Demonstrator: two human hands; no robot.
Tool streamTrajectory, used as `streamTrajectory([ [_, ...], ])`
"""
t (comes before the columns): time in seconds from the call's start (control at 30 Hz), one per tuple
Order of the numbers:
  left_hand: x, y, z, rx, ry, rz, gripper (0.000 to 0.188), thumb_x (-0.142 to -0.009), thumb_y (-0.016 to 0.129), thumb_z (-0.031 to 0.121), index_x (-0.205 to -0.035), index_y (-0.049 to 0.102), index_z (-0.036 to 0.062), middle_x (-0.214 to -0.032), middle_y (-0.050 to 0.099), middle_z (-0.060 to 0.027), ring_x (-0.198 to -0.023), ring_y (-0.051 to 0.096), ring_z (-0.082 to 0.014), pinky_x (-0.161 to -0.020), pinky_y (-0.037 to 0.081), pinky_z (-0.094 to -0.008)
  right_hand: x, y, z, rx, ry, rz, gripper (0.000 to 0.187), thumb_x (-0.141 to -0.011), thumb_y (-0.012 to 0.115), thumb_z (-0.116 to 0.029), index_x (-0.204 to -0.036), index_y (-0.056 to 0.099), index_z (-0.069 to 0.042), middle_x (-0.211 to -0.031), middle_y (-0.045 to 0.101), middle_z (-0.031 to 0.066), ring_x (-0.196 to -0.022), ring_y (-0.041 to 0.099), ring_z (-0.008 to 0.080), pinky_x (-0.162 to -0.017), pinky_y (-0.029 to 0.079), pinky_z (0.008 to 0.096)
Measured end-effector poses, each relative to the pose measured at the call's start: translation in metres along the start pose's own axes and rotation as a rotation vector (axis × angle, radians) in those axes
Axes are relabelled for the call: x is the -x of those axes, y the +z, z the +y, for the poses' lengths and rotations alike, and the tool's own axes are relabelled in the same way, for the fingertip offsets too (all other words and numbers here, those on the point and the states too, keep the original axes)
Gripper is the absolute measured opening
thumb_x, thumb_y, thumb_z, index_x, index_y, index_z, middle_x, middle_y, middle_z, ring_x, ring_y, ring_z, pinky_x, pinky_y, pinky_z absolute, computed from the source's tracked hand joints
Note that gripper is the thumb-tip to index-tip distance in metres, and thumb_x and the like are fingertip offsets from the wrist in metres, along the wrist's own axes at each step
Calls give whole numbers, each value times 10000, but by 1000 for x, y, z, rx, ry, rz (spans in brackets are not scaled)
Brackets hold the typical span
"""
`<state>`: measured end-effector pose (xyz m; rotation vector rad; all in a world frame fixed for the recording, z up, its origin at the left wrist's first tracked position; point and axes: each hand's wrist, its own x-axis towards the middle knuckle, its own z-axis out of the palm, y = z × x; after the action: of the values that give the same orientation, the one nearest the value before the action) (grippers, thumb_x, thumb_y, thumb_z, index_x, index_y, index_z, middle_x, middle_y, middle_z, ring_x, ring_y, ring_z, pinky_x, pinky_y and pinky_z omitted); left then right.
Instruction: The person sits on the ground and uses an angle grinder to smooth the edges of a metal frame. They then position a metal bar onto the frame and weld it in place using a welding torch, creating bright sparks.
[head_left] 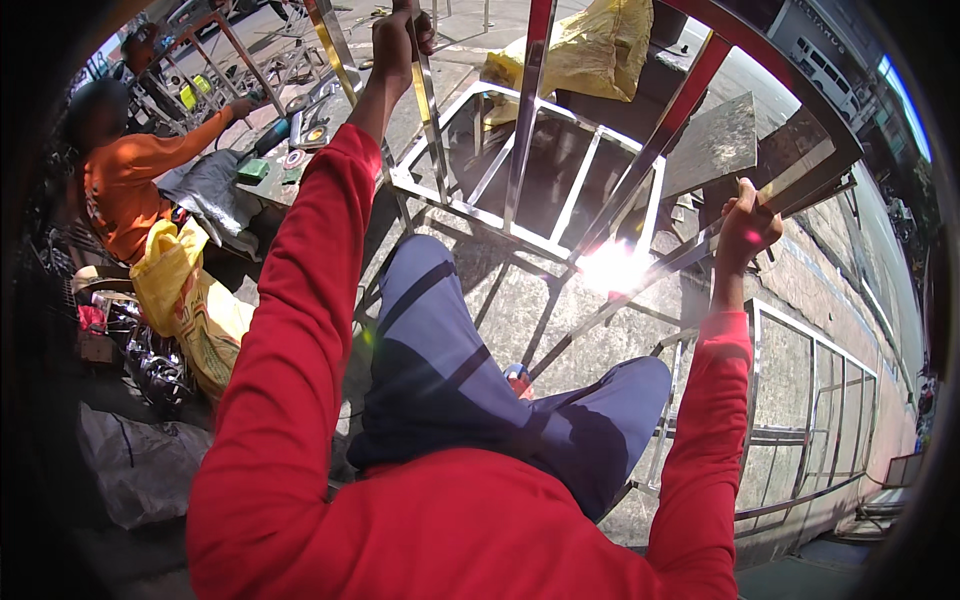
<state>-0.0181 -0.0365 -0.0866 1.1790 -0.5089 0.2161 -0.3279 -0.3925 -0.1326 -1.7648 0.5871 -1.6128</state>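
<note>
A large frame of polished metal bars (pixel 527 110) stands tilted in front of me, with its upper part reaching past the top of the view. My left hand (pixel 395 45), raised high, is closed around one of its bars. Lower down on the right, my right hand (pixel 748 228) is a fist on the frame's right side. Behind and below the bars lies a smaller ladder-like metal grille (pixel 575 190). Strong glare (pixel 612 268) hides the joint between the grille's corner and the bars near it. Both my arms are stretched forward.
On the left a co-worker in orange (pixel 125 180) reaches toward a power tool (pixel 270 138). Yellow sacks lie at the left (pixel 190 300) and at the top (pixel 605 50). Another metal grille (pixel 812 345) stands at the right. A pale sack (pixel 150 470) sits lower left.
</note>
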Motion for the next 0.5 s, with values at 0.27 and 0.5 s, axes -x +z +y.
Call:
streamTrajectory([
  [0.27, 52, 28, 32, 117, 11, -81, 363, -1005, 439, 259, -716, 517, 56, -615, 486, -12, -527, 467, -106, -515, 402, -268, -29, -11, 26, -89, 79, 8, 240, -811, 671, -130, -643, 645, 39, -488, 541, 61, -393, 535, 137, -392, 428, 266],
  [0.5, 91, 56, 40, -10, 70, -103, 592, -992, 498, 543, -679, 529, 42, -586, 463, -4, -533, 447, -90, -515, 369, -253, -49, -25, 43, -77, 71, -3, 217, -829, 664, -116, -672, 632, 30, -524, 555, 66, -425, 558, 147, -407, 448, 277],
])
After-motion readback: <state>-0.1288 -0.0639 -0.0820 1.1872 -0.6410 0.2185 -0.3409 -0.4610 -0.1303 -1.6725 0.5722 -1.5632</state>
